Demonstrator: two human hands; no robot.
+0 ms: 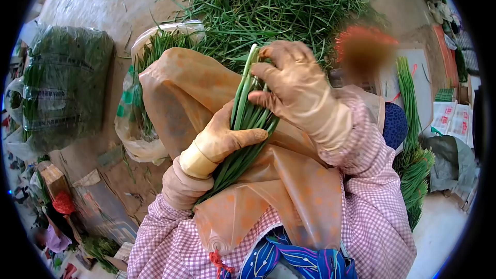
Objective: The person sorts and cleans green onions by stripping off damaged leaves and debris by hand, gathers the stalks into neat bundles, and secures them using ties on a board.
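Your left hand [222, 137] is gripping the green stalks [250, 116], which are lying across its palm beneath the thumb; your right hand [299, 88] is curving, partly open, at their pale upper ends.

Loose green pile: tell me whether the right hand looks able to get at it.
Probably yes: the green pile lies just beyond the right hand, with nothing visible between them.
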